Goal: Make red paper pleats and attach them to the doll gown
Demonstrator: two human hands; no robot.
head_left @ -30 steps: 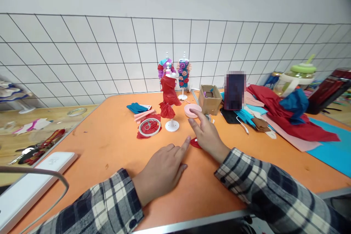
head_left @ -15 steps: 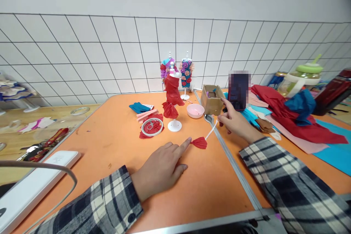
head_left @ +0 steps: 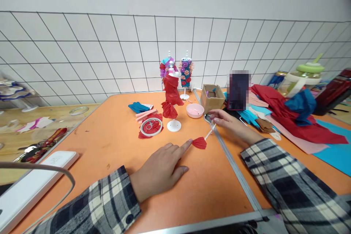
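Note:
A small pleated fan of red crepe paper (head_left: 199, 143) lies on the orange table in front of me. My left hand (head_left: 163, 168) rests on the tabletop, index finger stretched out to the fan's gathered tip and thumb apart; nothing is gripped in it. From the fan's wide side a narrow white strip (head_left: 210, 132) slants up to the right. My right hand (head_left: 223, 122) has its thumb and fingers together at the strip's upper end. Behind the fan, a small white dress form (head_left: 174, 126) wears a red crepe-paper dress (head_left: 172, 89).
Beside the dress form are a pink bowl (head_left: 195, 110) and a cardboard box (head_left: 212, 98). A white embroidery hoop (head_left: 142, 128) lies on red paper to the left. Two decorated forms stand behind. Coloured paper (head_left: 285, 117) and a phone (head_left: 238, 91) are at right, a white device (head_left: 38, 182) at left.
My right hand has moved left, away from the box's corner, and its fingers have closed at the strip's end. My left hand stays at the fan's tip.

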